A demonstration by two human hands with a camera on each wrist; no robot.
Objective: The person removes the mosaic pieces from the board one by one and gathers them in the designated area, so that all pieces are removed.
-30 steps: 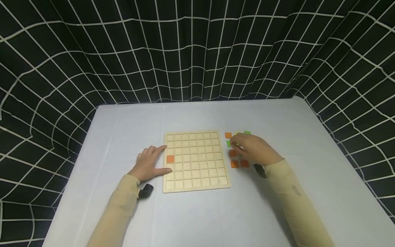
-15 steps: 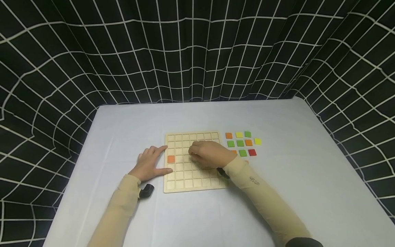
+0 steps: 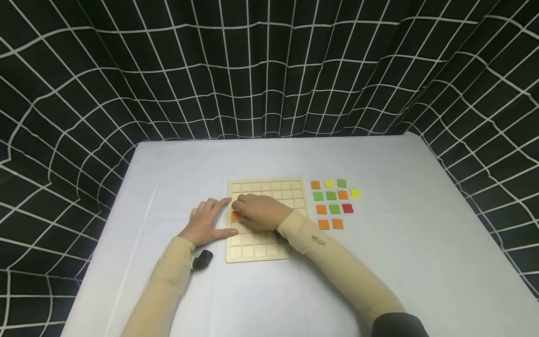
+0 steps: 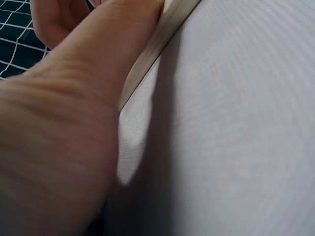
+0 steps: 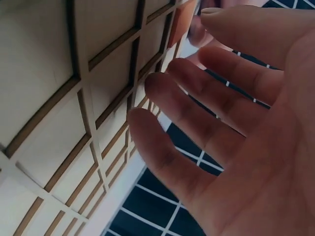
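Observation:
A square wooden grid board lies on the table. One orange tile sits in its left column. My left hand rests at the board's left edge, thumb and forefinger spread and touching the rim; the left wrist view shows its thumb against the wooden side. Above the upper left cells is my right hand, its fingertips by the orange tile. In the right wrist view its fingers are bent close over the grid. Whether a tile sits at its thumb and forefinger tips cannot be made out.
To the board's right, loose square tiles lie in rough rows: several orange and green, two yellow and one red. A white cloth covers the table. A black curtain with white grid lines surrounds it.
My right hand has moved left from the loose tiles, across the board, to its left column. Tiles it covered now show. My left hand stays at the board's edge.

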